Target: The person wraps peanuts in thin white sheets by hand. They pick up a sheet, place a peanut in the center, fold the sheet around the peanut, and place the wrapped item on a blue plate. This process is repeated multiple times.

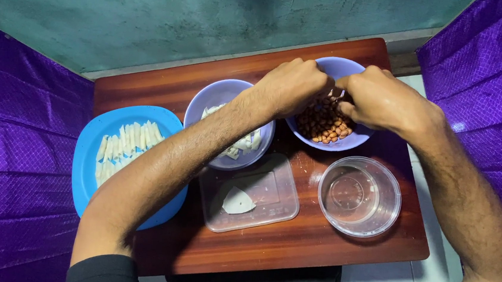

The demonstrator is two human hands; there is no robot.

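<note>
Both hands, left hand (294, 88) and right hand (379, 100), meet over the peanut bowl (346, 141).

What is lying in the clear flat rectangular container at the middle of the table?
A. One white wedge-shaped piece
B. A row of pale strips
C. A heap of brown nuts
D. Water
A: the clear rectangular container holds a single white wedge-shaped piece; the brown nuts sit in a lilac bowl under both hands.

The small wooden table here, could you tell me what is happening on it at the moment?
A person has both hands over the bowl of peanuts, left hand and right hand meeting above it, fingertips pinched together. Beside it stands a bowl of white pieces, and a blue plate carries rows of white strips. Nearer the person lie a clear lid bearing one white piece and a clear round container.
</note>
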